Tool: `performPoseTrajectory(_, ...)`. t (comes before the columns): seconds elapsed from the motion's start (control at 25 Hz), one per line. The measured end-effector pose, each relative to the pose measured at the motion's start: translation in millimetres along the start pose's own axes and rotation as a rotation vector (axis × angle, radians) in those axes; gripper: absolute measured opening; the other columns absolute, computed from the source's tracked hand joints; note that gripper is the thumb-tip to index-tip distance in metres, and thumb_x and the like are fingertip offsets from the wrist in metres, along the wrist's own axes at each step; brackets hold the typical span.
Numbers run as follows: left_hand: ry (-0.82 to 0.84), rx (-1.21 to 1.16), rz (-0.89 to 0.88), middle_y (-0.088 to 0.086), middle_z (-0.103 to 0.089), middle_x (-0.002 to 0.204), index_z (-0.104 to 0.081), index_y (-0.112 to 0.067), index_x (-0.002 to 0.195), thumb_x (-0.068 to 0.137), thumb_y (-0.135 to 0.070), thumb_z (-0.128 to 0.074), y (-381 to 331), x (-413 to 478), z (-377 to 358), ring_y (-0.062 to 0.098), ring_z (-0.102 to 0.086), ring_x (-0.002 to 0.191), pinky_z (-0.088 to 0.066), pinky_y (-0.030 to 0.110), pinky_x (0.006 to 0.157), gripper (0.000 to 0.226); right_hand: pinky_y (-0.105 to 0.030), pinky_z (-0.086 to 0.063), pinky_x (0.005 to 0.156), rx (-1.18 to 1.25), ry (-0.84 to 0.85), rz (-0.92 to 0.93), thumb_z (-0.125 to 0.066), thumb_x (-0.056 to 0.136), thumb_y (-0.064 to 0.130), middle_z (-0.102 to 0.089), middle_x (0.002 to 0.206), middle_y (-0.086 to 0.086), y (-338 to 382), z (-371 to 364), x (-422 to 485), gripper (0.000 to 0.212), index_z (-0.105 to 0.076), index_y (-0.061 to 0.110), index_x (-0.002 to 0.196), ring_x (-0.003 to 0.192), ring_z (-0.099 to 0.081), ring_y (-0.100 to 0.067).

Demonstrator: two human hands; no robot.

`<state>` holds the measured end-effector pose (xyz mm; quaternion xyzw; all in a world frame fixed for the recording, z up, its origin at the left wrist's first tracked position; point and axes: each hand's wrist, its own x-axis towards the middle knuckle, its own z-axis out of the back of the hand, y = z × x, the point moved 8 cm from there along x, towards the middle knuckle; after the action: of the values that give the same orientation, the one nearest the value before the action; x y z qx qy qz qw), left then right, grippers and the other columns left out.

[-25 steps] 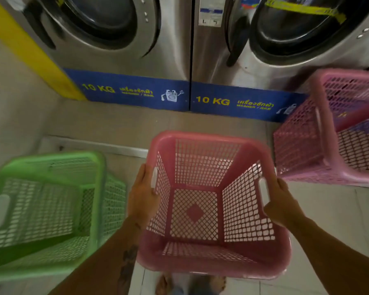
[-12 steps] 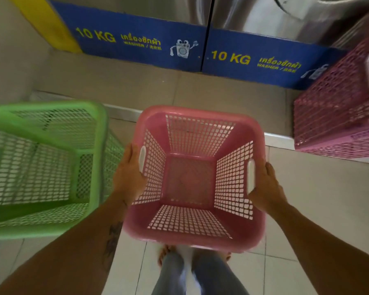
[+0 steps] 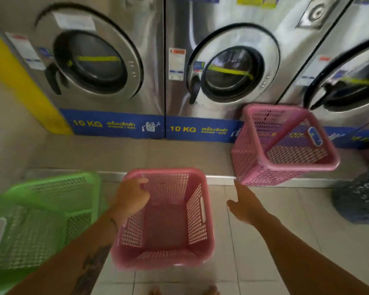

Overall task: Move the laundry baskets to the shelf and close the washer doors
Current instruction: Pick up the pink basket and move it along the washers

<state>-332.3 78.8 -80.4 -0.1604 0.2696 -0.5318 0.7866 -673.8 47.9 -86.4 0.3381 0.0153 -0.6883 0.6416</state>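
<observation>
A pink laundry basket [image 3: 165,218] stands upright on the tiled floor just in front of me. My left hand [image 3: 130,198] lies over its left rim with fingers loosely curled; blur hides whether it grips. My right hand [image 3: 242,204] is open with fingers spread, to the right of the basket and apart from it. A green basket [image 3: 41,213] stands at the left. A second pink basket [image 3: 285,145] sits tilted on the raised step. Behind are three steel washers with round doors [image 3: 90,60] [image 3: 232,73] [image 3: 349,81]; I cannot tell if they are latched.
A raised step with a metal edge [image 3: 219,178] runs across the floor before the washers. A dark patterned bag [image 3: 360,199] lies at the right. A yellow strip [image 3: 26,86] marks the left wall. My bare feet show at the bottom edge.
The basket has gone down to the floor. My right hand has let go of its handle and moved right. My left hand shifted onto the rim. My view has tilted up to the washers.
</observation>
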Motion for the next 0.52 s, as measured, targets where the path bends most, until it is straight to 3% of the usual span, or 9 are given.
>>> performPoseTrajectory(0.08, 0.015, -0.002, -0.075, 0.004, -0.069, 0.122, -0.069, -0.022, 0.120, 0.080, -0.009, -0.057, -59, -7, 19, 0.022, -0.064, 0.110, -0.048, 0.025, 0.090, 0.044, -0.037, -0.035, 0.111, 0.023, -0.087, 0.021, -0.057, 0.092, 0.022, -0.033, 0.157, -0.009, -6, 57, -27, 0.068, -0.025, 0.015, 0.152, 0.141, -0.036, -0.028)
performPoseTrajectory(0.16, 0.043, -0.055, -0.125, 0.005, -0.067, 0.123, -0.066, -0.023, 0.121, 0.082, -0.011, -0.056, -120, -6, 30, 0.025, -0.064, 0.109, -0.049, 0.032, 0.092, 0.042, -0.035, -0.041, 0.104, 0.058, -0.181, 0.033, -0.058, 0.092, 0.021, -0.039, 0.153, -0.010, -22, 115, -50, 0.063, -0.031, 0.014, 0.149, 0.135, -0.044, -0.029)
performPoseTrajectory(0.24, 0.061, -0.085, -0.210, 0.004, -0.067, 0.116, -0.066, -0.023, 0.115, 0.081, -0.008, -0.055, -183, -4, 34, 0.026, -0.065, 0.098, -0.051, 0.035, 0.084, 0.039, -0.026, -0.045, 0.087, 0.086, -0.240, 0.060, -0.060, 0.092, 0.017, -0.053, 0.140, -0.008, -44, 165, -65, 0.046, -0.047, 0.016, 0.137, 0.114, -0.059, -0.020)
performPoseTrajectory(0.32, 0.061, -0.060, -0.318, 0.003, -0.066, 0.116, -0.066, -0.023, 0.115, 0.082, -0.008, -0.053, -250, -7, 27, 0.018, -0.063, 0.088, -0.049, 0.032, 0.076, 0.038, -0.027, -0.048, 0.086, 0.125, -0.293, 0.057, -0.060, 0.091, 0.012, -0.059, 0.130, -0.004, -79, 210, -77, 0.036, -0.054, 0.022, 0.125, 0.098, -0.061, -0.010)
performPoseTrajectory(0.4, 0.055, -0.047, -0.380, 0.004, -0.065, 0.119, -0.064, -0.021, 0.120, 0.083, -0.006, -0.051, -311, -11, 13, 0.009, -0.057, 0.079, -0.043, 0.024, 0.065, 0.041, -0.040, -0.048, 0.099, 0.097, -0.345, 0.022, -0.059, 0.089, 0.016, -0.055, 0.134, -0.011, -118, 252, -83, 0.042, -0.050, 0.013, 0.130, 0.113, -0.057, -0.023)
performPoseTrajectory(0.44, 0.043, -0.050, -0.390, 0.006, -0.064, 0.122, -0.063, -0.019, 0.123, 0.083, -0.006, -0.051, -339, -13, 4, 0.013, -0.057, 0.083, -0.043, 0.022, 0.065, 0.043, -0.043, -0.044, 0.104, 0.064, -0.375, 0.014, -0.059, 0.088, 0.019, -0.051, 0.138, -0.015, -139, 275, -83, 0.051, -0.046, 0.010, 0.137, 0.122, -0.052, -0.030)
performPoseTrajectory(0.52, -0.011, -0.022, -0.405, 0.008, -0.062, 0.127, -0.063, -0.018, 0.124, 0.083, -0.007, -0.051, -389, -18, -16, 0.024, -0.060, 0.104, -0.047, 0.029, 0.081, 0.044, -0.044, -0.045, 0.102, 0.035, -0.394, 0.057, -0.059, 0.085, 0.018, -0.055, 0.136, -0.013, -174, 313, -81, 0.056, -0.047, 0.014, 0.139, 0.122, -0.054, -0.031)
